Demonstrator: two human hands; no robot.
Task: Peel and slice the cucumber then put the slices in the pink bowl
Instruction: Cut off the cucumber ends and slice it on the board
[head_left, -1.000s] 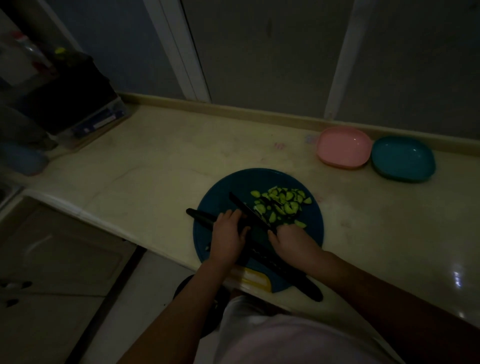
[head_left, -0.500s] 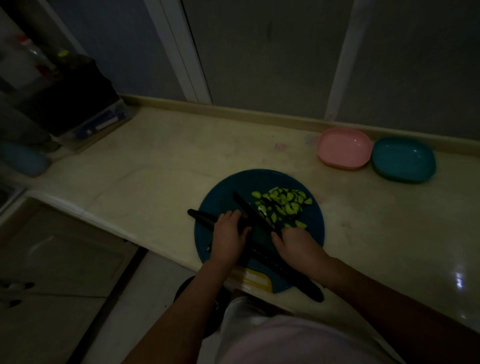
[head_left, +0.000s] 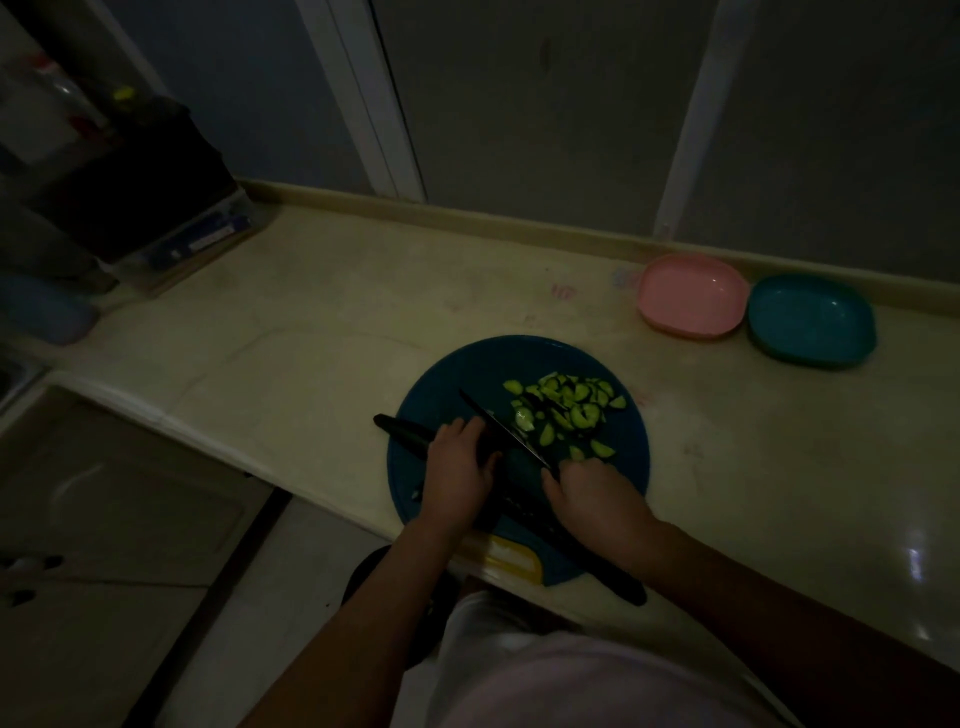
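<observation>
Round blue cutting board (head_left: 441, 374) — green cucumber slices (head_left: 563, 410) piled on far half. Right hand (head_left: 592, 499) grips dark-bladed knife (head_left: 504, 428); left hand (head_left: 457, 467) clamps dark uncut cucumber length (head_left: 400, 428), seemingly. Pink plastic bowl (head_left: 691, 296) empty, well apart. 2 steps left — remaining slicing, transfer.

Working in very dim, underexposed light. Weak source sitting off right, throwing small glare spots on countertop (head_left: 915, 569). Cucumber slices (head_left: 563, 410) and pink bowl (head_left: 691, 296) reading brightest. My left hand (head_left: 457, 475) gripping cucumber (head_left: 402, 430), showing only as black bar. My right hand (head_left: 592, 501) gripping knife (head_left: 501, 426), blade melting into dark board (head_left: 431, 379). Left side sinking into murk. Wide lens bowing window frames. Grain softening detail.
</observation>
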